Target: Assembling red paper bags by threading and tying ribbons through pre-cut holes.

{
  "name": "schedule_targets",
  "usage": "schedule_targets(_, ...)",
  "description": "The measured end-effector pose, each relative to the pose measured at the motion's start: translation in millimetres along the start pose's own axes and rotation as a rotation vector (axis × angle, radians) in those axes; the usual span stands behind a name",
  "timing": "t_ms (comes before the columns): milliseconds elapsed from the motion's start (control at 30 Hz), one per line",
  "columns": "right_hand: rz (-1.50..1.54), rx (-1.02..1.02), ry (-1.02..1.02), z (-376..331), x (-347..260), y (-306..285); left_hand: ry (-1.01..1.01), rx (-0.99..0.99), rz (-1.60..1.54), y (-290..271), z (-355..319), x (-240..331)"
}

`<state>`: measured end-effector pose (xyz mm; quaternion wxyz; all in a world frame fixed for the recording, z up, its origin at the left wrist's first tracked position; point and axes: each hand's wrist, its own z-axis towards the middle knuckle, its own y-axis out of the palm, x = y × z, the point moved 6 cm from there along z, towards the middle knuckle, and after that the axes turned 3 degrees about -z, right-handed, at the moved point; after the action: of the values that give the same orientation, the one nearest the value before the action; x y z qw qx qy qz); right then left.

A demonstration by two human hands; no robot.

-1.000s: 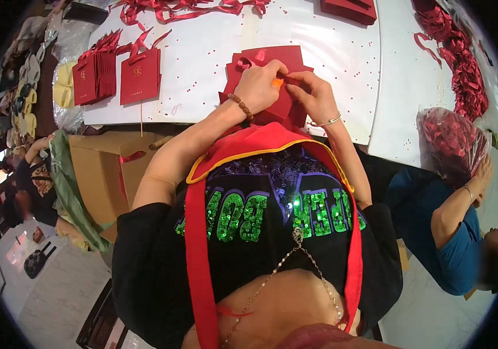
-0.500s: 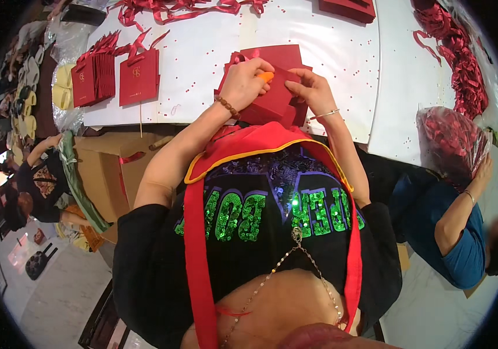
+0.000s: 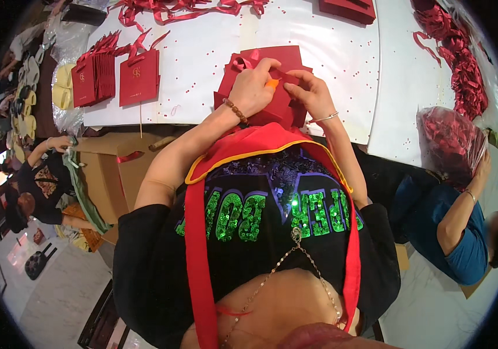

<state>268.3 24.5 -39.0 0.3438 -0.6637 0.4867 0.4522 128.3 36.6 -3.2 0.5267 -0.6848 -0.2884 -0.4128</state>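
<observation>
I am pinching the red bag (image 3: 272,87) with both hands at the near edge of the white table (image 3: 202,87): my left hand (image 3: 253,87) is clamped on its top, my right hand (image 3: 310,93) is gripping beside an orange tool (image 3: 271,83). I judge I am threading the ribbon (image 3: 247,58); next calls for holding the flap steady.

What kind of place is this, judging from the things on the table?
Probably a craft or packing workshop. Finished red paper bags stand on the white table, red ribbons lie in heaps, and both hands work on a red bag.
</observation>
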Motion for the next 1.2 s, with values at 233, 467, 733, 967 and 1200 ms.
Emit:
schedule_targets(233,-0.119,-0.005,-0.070,0,-5,2,-0.079,-0.144,-0.113,8,7,-11)
schedule_targets(467,-0.213,0.048,-0.043,-4,-9,3,-0.268,-0.158,-0.359,7,0,-8)
schedule_targets(733,-0.141,0.018,-0.071,-4,-14,2,-0.071,-0.133,-0.132,7,5,-5)
schedule_targets(967,-0.086,-0.011,-0.011,-2,-5,2,-0.118,-0.209,-0.195,11,9,-3)
schedule_targets(1200,-0.090,-0.021,-0.051,0,-8,3,-0.238,-0.268,-0.361,8,6,-5)
